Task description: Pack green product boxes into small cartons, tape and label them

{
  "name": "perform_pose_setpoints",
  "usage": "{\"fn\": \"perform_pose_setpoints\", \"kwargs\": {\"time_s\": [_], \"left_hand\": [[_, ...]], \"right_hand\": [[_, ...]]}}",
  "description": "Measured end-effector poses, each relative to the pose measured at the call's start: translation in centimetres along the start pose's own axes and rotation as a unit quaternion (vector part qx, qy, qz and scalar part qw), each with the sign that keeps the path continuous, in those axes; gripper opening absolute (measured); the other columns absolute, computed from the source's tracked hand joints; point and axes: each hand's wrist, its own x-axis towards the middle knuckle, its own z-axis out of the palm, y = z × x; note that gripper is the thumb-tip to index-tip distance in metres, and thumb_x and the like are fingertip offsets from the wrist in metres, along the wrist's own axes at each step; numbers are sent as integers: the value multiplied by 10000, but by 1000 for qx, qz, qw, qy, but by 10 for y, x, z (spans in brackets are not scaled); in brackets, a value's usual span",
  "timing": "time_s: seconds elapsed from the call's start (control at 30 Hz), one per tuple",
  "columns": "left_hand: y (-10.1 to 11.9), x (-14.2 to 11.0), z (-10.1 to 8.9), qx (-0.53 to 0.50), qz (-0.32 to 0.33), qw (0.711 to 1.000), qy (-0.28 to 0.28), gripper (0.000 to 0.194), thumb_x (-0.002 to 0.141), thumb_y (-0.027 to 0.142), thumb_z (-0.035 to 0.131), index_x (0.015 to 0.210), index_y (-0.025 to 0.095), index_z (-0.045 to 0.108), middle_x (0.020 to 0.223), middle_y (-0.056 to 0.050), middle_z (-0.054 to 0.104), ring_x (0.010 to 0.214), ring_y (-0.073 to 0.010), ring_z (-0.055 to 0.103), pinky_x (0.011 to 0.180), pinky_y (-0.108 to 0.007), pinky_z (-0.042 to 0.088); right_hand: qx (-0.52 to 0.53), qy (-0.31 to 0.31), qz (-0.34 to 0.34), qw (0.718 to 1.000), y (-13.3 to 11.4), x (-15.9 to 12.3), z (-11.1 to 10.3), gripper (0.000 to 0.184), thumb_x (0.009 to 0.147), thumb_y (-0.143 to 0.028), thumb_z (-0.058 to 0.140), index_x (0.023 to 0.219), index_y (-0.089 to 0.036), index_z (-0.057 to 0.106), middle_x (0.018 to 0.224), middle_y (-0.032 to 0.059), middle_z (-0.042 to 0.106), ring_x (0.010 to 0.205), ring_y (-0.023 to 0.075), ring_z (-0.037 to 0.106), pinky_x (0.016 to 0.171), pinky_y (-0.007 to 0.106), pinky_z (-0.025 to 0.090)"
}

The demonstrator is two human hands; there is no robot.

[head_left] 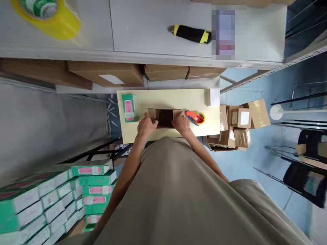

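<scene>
A small open cardboard box [165, 117] lies on a pale yellow low table [168, 98]. My left hand [146, 126] grips its left flap, fingers curled over the edge. Over the right flap, my right hand [181, 122] curls the same way. A green and pink product box [130, 107] stands on the table left of the cardboard box. A red tape dispenser [196, 117] lies just right of my right hand.
A shelf above holds a yellow tape roll [48, 17] and a black-yellow utility knife [191, 34]. Brown cartons [107, 73] sit under it. Taped parcels [240, 122] pile up at right. Green boxes [51, 200] are stacked at lower left. A black stool [309, 170] stands at right.
</scene>
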Motion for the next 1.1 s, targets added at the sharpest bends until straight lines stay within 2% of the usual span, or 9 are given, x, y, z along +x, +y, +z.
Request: {"fn": "perform_pose_setpoints", "kwargs": {"time_s": [0.07, 0.13, 0.27, 0.5, 0.63, 0.8, 0.87, 0.97, 1.1], "left_hand": [[-14, 2, 0, -26, 0, 1000, 1, 609, 1080, 297, 514, 1643, 69, 553, 1366, -252, 797, 1314, -402, 756, 1125, -462, 566], [-27, 2, 1, -56, -11, 998, 11, 549, 1077, 248, 481, 1595, 129, 615, 1427, -211, 787, 1350, -358, 746, 1157, -440, 550], [-42, -8, 5, -120, -52, 990, 59, 600, 1016, 349, 678, 1584, 167, 607, 1477, -170, 775, 1300, -330, 773, 1147, -422, 566], [-22, -9, 13, -118, -44, 987, 100, 696, 901, 375, 869, 1514, 182, 605, 1465, -176, 776, 1253, -355, 789, 1135, -457, 577], [-3, -9, 31, -122, -74, 978, 153, 681, 897, 388, 896, 1443, 166, 556, 1382, -217, 788, 1311, -404, 764, 1107, -491, 589], [1, -35, 66, -135, -59, 969, 199, 374, 1005, 293, 749, 1285, 188, 526, 1347, -260, 774, 1221, -398, 804, 1006, -484, 627], [-1, -49, 77, -133, -38, 969, 203, 372, 1043, 270, 679, 1362, 176, 515, 1424, -280, 743, 1226, -389, 805, 988, -480, 641], [-7, -66, 86, -119, 13, 971, 207, 567, 1093, 250, 565, 1634, 156, 422, 1660, -295, 588, 1322, -377, 768, 1020, -474, 651], [-17, -80, 84, -71, 63, 979, 178, 673, 1089, 161, 441, 1755, 252, 434, 1844, -220, 371, 1311, -378, 774, 998, -470, 672]], "right_hand": [[41, -25, -29, 998, 20, 3, -6, 588, 1080, -320, 638, 1555, 12, 539, 1337, 302, 798, 1269, 421, 792, 1055, 475, 618], [91, -28, -48, 994, 42, 5, -10, 484, 1103, -382, 637, 1472, -70, 636, 1312, 245, 826, 1232, 387, 809, 1071, 460, 611], [203, 21, -52, 978, 87, 8, -10, 366, 1113, -362, 635, 1394, -141, 716, 1281, 168, 854, 1090, 310, 843, 1044, 425, 618], [273, 33, -88, 957, 126, 23, 5, 180, 1050, -312, 678, 1088, -180, 794, 1130, 155, 870, 951, 271, 822, 875, 371, 624], [296, 32, -108, 948, 129, 31, 14, 187, 1035, -374, 667, 1036, -205, 746, 1056, 147, 861, 875, 269, 794, 834, 382, 614], [344, 35, -132, 929, 138, 37, 28, 428, 1023, -656, 580, 964, -237, 645, 981, 151, 819, 821, 280, 751, 803, 424, 624], [369, 29, -148, 917, 140, 35, 34, 544, 1004, -785, 522, 922, -253, 601, 933, 127, 786, 800, 268, 725, 796, 435, 644], [407, 13, -151, 901, 141, 26, 43, 622, 977, -883, 495, 872, -272, 541, 825, 63, 714, 758, 239, 685, 771, 444, 691], [432, 31, -147, 889, 135, 4, 48, 660, 956, -922, 496, 861, -270, 525, 806, 42, 673, 744, 229, 692, 705, 446, 729]]}}
